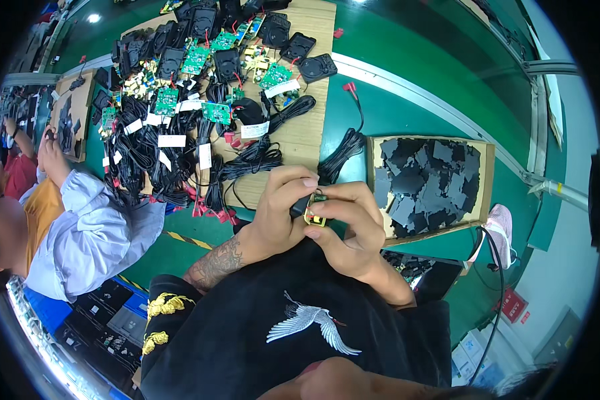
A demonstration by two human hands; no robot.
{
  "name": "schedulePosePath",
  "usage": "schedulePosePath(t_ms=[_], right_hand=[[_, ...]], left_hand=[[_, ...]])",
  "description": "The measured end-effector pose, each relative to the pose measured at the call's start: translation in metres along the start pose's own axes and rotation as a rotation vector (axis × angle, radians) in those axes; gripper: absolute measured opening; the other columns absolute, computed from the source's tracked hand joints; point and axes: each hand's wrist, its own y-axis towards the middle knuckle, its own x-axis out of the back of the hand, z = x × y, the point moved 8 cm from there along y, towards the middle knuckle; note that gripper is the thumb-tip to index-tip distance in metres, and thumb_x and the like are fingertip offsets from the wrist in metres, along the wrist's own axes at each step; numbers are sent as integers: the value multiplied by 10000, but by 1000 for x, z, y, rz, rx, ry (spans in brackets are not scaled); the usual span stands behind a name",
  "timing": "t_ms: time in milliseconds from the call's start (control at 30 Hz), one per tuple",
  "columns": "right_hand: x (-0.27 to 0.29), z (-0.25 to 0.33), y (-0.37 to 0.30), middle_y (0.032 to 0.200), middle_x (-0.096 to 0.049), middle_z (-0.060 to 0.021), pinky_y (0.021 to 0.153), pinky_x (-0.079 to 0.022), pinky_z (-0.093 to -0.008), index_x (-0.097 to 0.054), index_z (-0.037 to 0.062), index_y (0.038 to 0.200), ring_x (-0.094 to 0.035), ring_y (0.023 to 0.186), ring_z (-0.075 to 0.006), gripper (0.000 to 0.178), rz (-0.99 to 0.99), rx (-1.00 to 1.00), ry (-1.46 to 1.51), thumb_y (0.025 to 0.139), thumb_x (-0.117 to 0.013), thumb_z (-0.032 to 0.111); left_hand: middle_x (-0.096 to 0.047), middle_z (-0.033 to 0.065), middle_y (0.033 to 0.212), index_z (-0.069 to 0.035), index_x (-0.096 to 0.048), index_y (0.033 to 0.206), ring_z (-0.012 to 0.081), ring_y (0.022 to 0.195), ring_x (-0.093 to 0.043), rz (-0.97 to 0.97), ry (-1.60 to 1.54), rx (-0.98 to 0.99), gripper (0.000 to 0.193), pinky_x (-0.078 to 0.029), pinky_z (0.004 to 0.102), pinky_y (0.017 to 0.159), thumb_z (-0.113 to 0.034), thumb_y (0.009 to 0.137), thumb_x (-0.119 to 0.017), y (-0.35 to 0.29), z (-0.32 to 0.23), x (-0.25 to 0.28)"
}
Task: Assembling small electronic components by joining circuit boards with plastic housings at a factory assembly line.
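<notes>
My left hand (281, 207) and my right hand (351, 227) meet at the middle of the view, both pinching a small yellow and green circuit part (315, 208) with a dark piece behind it. The fingertips of both hands close around it. Just beyond my hands lies a wooden board (310, 130) covered with green circuit boards (195, 59), black speaker units (318, 67) and bundles of black cable (250, 162) with white tags.
A cardboard tray (487, 180) of flat black foam pieces sits right of my hands on the green floor. A second tray of black pieces (413, 265) lies by my right wrist. Another person in a grey sleeve (93, 230) sits at left.
</notes>
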Motion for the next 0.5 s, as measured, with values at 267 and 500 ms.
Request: schedulePosePath(t_ms=[267, 500], right_hand=[[-4, -9, -6, 1146, -659, -201, 908, -536, -325, -663, -73, 1210, -669, 1045, -264, 468, 46, -198, 211, 853, -884, 132], [-4, -2, -4, 1162, -671, -196, 920, -536, -355, -713, -41, 1061, -670, 1059, -269, 322, 65, -77, 223, 844, -888, 121]], left_hand=[[-572, 227, 1306, -75, -489, 1297, 366, 935, -676, -74, 35, -241, 581, -574, 435, 740, -63, 829, -832, -4, -6, 9], [-562, 225, 1314, -112, -407, 1352, 361, 947, -703, -20, 79, -321, 686, -600, 434, 752, -156, 842, -864, -6, -6, 11]])
